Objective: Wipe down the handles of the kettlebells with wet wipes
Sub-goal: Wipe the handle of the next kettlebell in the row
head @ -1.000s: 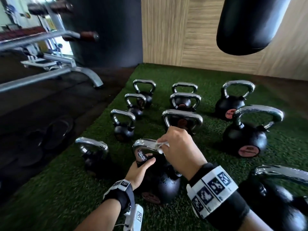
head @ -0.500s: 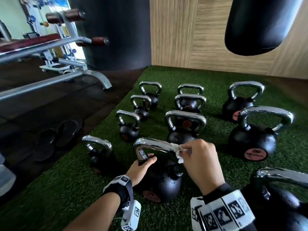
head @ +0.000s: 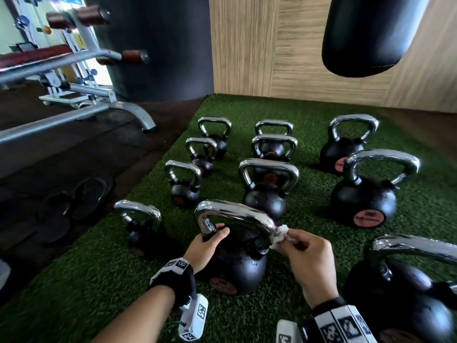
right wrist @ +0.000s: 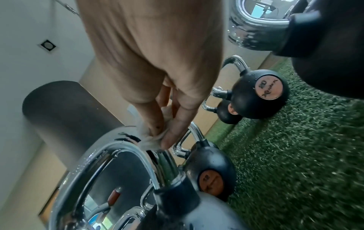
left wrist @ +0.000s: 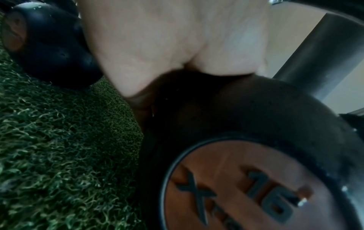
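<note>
A black kettlebell (head: 237, 268) with a chrome handle (head: 235, 212) stands on green turf right in front of me. My left hand (head: 210, 243) grips the base of the handle's left leg; the left wrist view shows only the palm (left wrist: 167, 46) against the ball, marked 16 (left wrist: 246, 194). My right hand (head: 304, 253) pinches a crumpled white wet wipe (head: 280, 235) and presses it on the handle's right bend. In the right wrist view, thumb and fingers squeeze the wipe (right wrist: 151, 137) against the wet chrome handle (right wrist: 110, 155).
Several more chrome-handled kettlebells stand on the turf (head: 99, 280): a small one (head: 141, 226) at left, a big one (head: 363, 199) at right, another (head: 408, 293) at the near right. A punching bag (head: 371, 33) hangs above. A bench frame (head: 74, 105) and weight plates (head: 74, 201) lie left.
My right hand has slid the wipe along the handle from its top middle out and down to the right bend. The left hand has kept its grip on the left leg.
</note>
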Motion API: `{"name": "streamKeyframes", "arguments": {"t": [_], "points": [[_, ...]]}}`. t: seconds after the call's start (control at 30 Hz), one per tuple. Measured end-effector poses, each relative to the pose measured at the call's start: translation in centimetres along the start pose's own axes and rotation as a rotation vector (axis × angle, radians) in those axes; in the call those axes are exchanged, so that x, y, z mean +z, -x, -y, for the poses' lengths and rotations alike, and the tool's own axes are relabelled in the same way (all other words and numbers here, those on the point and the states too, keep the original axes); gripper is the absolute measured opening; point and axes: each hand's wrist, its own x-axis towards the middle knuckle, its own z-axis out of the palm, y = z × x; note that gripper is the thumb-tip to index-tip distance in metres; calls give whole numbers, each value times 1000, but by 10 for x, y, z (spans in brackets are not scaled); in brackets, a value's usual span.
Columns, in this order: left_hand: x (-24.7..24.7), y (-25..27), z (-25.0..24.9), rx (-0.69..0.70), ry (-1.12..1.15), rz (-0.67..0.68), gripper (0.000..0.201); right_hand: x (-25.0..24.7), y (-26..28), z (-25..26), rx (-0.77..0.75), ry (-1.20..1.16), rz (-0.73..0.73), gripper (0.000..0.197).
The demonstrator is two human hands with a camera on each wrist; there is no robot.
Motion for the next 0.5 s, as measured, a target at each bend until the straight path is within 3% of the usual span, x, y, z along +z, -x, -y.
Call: {"name": "streamKeyframes", "arguments": {"t": [0.07, 0.17, 0.37, 0.5], "points": [[-1, 1, -2, -8, -9, 1, 26, 5, -1, -13, 50, -123, -8, 22], [-2, 3, -4, -23, -43, -4, 56, 12, -4, -28, 152, -310, 32, 18], [-10, 15, -10, -131, -286, -24, 86, 17, 3, -33, 258, -405, 195, 22], [-24, 42, -14, -71, -504, 24, 68, -5, 15, -24, 304, -200, 365, 19]]}}
